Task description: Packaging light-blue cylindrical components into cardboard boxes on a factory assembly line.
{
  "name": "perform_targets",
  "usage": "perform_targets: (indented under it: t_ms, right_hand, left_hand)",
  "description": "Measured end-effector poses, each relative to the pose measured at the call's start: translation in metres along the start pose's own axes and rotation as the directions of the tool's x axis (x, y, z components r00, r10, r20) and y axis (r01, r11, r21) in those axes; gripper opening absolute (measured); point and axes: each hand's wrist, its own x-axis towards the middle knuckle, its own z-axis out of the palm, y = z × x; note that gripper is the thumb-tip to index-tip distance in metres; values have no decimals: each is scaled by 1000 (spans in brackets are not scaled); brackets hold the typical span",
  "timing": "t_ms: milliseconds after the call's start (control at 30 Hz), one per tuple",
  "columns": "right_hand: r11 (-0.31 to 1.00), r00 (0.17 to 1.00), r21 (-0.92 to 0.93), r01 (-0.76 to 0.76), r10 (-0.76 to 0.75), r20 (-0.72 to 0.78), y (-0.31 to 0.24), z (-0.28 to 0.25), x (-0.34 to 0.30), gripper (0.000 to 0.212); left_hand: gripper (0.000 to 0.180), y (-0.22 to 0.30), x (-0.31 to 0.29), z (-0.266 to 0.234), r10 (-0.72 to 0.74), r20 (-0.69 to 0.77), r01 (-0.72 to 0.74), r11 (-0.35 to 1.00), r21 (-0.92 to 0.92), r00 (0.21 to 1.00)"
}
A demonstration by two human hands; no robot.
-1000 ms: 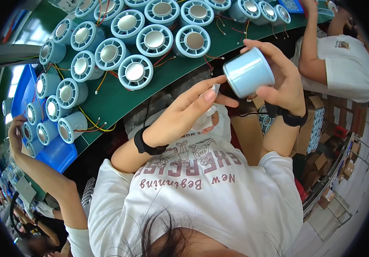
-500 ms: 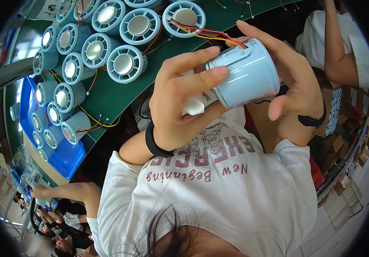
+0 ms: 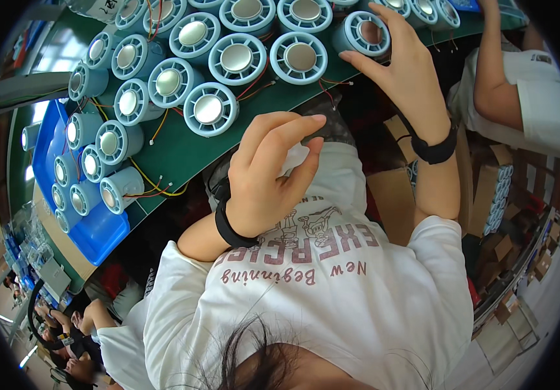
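Note:
My right hand (image 3: pixel 405 71) reaches to the table with thumb and fingers on either side of a light blue cylindrical unit (image 3: pixel 345 38). Its spoked round end and metal disc face up, beside other units like it. In front of my chest, my left hand (image 3: pixel 264 172) is curled around a crumpled white wad (image 3: pixel 297 158), perhaps tissue or cloth. Its fingers hide most of the wad. Close by on the table's near side stands another light blue unit (image 3: pixel 210 109), with a shiny silver disc in its spoked end.
Several similar units with thin red, yellow and black wires crowd the green table (image 3: pixel 179 146). A blue tray (image 3: pixel 101 237) holds more at the left. Another person's arm (image 3: pixel 493 71) is at the upper right. An open cardboard box (image 3: pixel 389 201) stands below the table edge.
The light blue unit held between both hands is now on the table at the far right, with my right hand on it. My left hand has let go of it and keeps the white wad.

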Motion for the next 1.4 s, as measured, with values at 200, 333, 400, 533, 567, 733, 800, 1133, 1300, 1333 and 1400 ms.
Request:
perform_targets:
  t_ms: [200, 333, 400, 533, 567, 733, 800, 1133, 1300, 1333, 1400]
  right_hand:
    - [878, 916, -419, 234, -343, -207, 14, 26, -12, 69]
    - [889, 916, -355, 288, -364, -168, -31, 37, -27, 69]
    - [925, 929, -237, 296, -337, -152, -42, 46, -29, 70]
    - [939, 918, -164, 301, -332, -218, -52, 66, -10, 67]
    - [961, 945, -106, 257, -273, -182, -52, 60, -16, 65]
    - [972, 975, 84, 221, -218, -43, -71, 16, -36, 63]
    - [977, 984, 120, 174, -176, 12, -75, 5, -38, 64]
    - [798, 920, 562, -219, -22, 391, -42, -3, -41, 87]
    - [807, 913, 561, -185, -70, 402, -33, -8, -42, 98]
    - [804, 908, 563, -189, -76, 413, -33, -10, -41, 99]
    - [797, 902, 570, -199, -79, 424, -32, -14, -40, 100]
  left_hand:
    - [29, -6, -7, -5, -111, 119, 120, 990, -70, 987]
    - [23, -17, -15, -10, -190, 189, 205, 977, -60, 963]
    - [22, -20, -16, -13, -203, 203, 215, 976, -39, 958]
    - [22, -8, -2, -26, -258, 198, 261, 965, 13, 946]
    - [27, -2, -6, -27, -303, 192, 312, 950, -19, 934]
    - [52, 12, -11, -41, -479, 221, 512, 850, -125, 849]
    - [58, 18, -15, -42, -454, 210, 490, 853, -177, 866]
    - [82, 0, -10, -26, -316, 346, 453, 762, -462, 884]
    - [80, -1, -14, -16, -333, 359, 483, 711, -512, 872]
    - [79, -1, -15, -13, -328, 323, 457, 709, -538, 888]
    - [80, -6, -13, -8, -249, 212, 322, 824, -467, 945]
